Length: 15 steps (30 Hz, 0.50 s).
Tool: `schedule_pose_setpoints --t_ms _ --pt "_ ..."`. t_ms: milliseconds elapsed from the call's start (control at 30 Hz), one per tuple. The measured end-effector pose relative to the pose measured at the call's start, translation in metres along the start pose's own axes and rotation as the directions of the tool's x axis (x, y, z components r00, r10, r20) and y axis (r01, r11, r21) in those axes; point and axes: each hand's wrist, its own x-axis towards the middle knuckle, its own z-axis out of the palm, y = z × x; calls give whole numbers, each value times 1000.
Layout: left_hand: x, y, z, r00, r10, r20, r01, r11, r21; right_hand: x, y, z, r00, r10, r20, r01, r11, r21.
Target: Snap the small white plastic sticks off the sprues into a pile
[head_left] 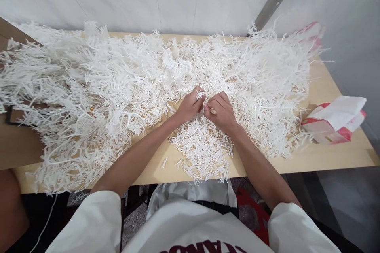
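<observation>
My left hand (190,106) is closed on a small bunch of white strands (200,95), whose forked ends stick out above the fingers. Close beside it, my right hand (221,112) is curled with thumb and fingertips pinched together. A bit of white shows at that pinch, likely part of a strand, though too small to make out fully. Both hands hover over a heap of short white strands (204,150) near the table's front edge. Larger piles of longer, branching white strands lie to the left (97,83) and right (267,79).
The wooden table (329,156) runs along a tiled wall (178,4). At its right end stands a pink and white tissue pack (329,126). A cardboard box (19,146) is at the left, and a metal post (276,0) rises behind. Part of another person shows at lower left.
</observation>
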Motion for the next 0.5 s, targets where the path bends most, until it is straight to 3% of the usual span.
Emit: schedule_pose_setpoints --t_ms 133,300,433,500 --pt "1 -2 0 999 -35 -21 32 989 -142 2 -4 -2 992 124 -29 -124 992 13" --pt "0 -3 -1 998 -21 64 36 966 -257 5 -2 -6 944 330 18 -330 942 50" --pt "-2 -1 -1 998 -9 55 24 961 -274 5 6 -7 956 217 199 -236 968 80" --pt "-3 0 0 998 -13 59 26 974 -225 5 10 -6 965 152 214 -175 980 92"
